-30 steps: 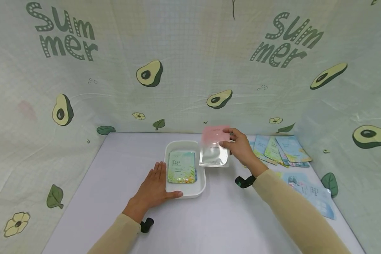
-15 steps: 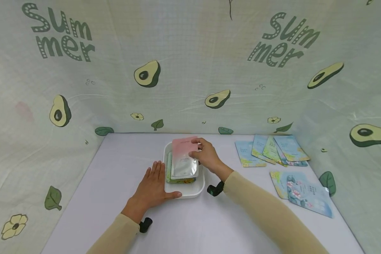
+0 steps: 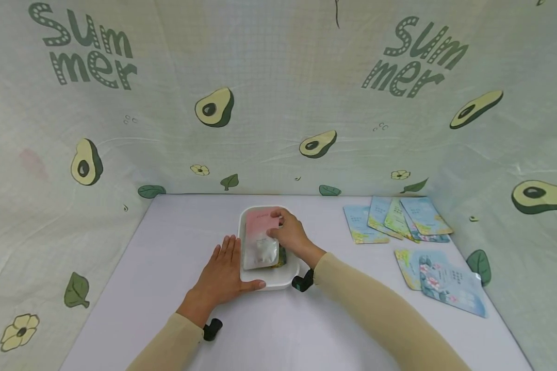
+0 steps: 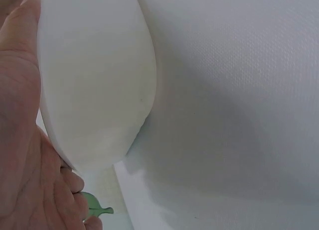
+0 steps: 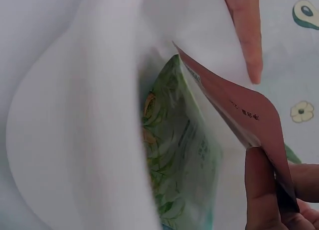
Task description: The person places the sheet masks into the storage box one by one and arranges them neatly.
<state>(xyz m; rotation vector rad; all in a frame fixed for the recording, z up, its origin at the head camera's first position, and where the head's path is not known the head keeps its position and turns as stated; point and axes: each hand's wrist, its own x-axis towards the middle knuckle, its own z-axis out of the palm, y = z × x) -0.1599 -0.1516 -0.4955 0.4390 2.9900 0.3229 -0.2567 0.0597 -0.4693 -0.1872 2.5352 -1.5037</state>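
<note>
A pink and silver sachet (image 3: 262, 234), apparently a face mask packet, is pinched at its right edge by my right hand (image 3: 292, 236). It lies over the white tray (image 3: 285, 281), on top of a green flowered sachet (image 5: 182, 150). In the right wrist view the pink packet tilts above the green one, thumb on one face and fingers on the other. My left hand (image 3: 220, 275) rests against the tray's left side, fingers straight and thumb along the front rim. The left wrist view shows the tray's outer wall (image 4: 99, 80) against that palm.
Several blue and green sachets (image 3: 394, 219) lie fanned out at the back right of the white table (image 3: 343, 319). Two more sachets (image 3: 450, 283) overlap nearer the right edge. A printed cloth (image 3: 269, 77) hangs behind and at both sides.
My right hand has carried the pink sachet leftward from beside the tray, then lowered it into the tray over the green sachet. The left hand has stayed at the tray's side.
</note>
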